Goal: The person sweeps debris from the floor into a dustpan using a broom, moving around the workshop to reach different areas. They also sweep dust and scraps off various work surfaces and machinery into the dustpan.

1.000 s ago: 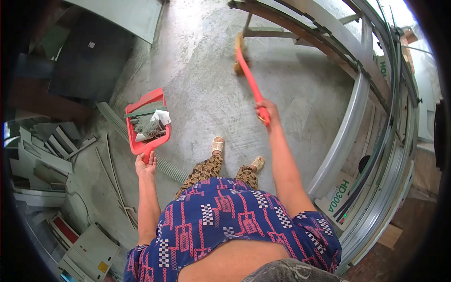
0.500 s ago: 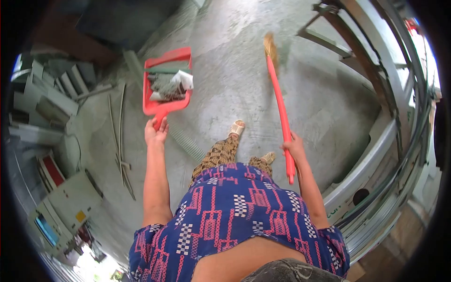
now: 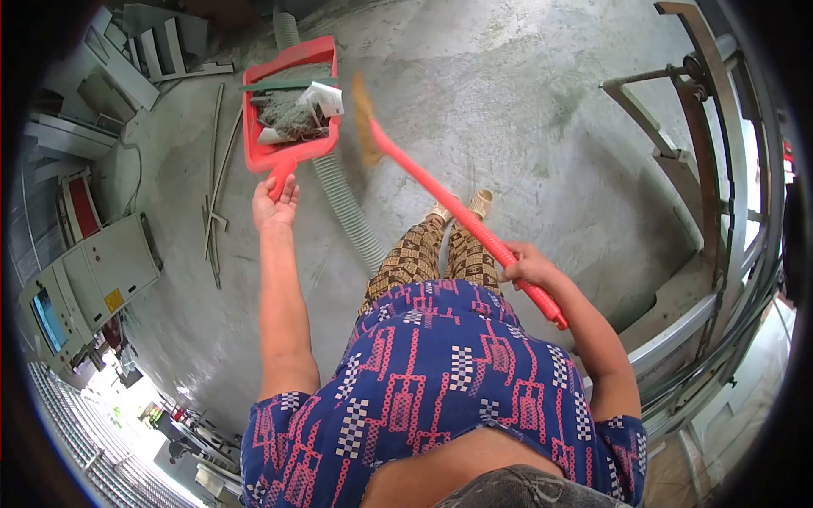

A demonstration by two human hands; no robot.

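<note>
Closest in, the person's blue and red patterned shirt (image 3: 423,381) fills the bottom of the view, with patterned trousers (image 3: 440,258) and sandalled feet (image 3: 461,206) below on the grey concrete floor (image 3: 542,110).

The right hand (image 3: 527,264) is wrapped tight around the red handle of a broom (image 3: 440,199), gripping it a little above its lower end. The handle slants up and to the left across the legs, and the straw-coloured bristles (image 3: 364,118) hang blurred just beside the right edge of the dustpan.

The left hand (image 3: 275,201), arm stretched forward, is closed around the short handle of a red dustpan (image 3: 279,152). The pan is held out in front, above the floor, roughly level. It is loaded: grey dust and fluff, a dark green strip lying across the far part, and a crumpled white scrap (image 3: 323,97) at the right side.

Under and behind the pan a grey ribbed hose (image 3: 347,212) snakes across the floor toward the legs. Left of it lie thin metal strips (image 3: 213,169). Further left stands a pale machine cabinet (image 3: 93,275) with a yellow label, and beyond it a heap of grey offcuts (image 3: 110,59). On the right, a metal frame (image 3: 703,169) and stacked profiles run along the edge.
</note>
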